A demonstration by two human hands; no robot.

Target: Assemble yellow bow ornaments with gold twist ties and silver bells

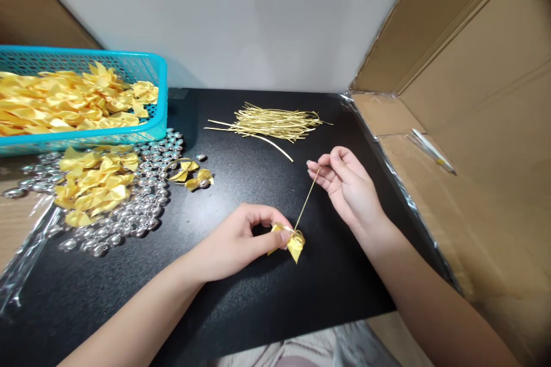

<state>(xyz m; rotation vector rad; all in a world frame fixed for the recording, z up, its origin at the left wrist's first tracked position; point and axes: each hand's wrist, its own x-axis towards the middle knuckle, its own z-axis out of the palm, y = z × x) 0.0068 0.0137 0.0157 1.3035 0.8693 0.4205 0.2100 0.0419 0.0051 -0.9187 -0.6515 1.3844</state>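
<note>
My left hand (241, 238) pinches a small yellow ribbon bow (293, 243) just above the black table (258, 298). A thin gold wire tie (306, 200) runs from the bow up and to the right. My right hand (346, 183) holds the far end of that wire between thumb and fingers, drawn taut. Both hands are closed on their pieces near the middle of the table.
A bundle of gold wire ties (275, 122) lies at the back centre. A blue basket (157, 103) full of yellow bows stands at the back left. Loose yellow bows (92, 180) rest on a heap of silver beads (146, 212). A cardboard box wall (473, 126) rises on the right.
</note>
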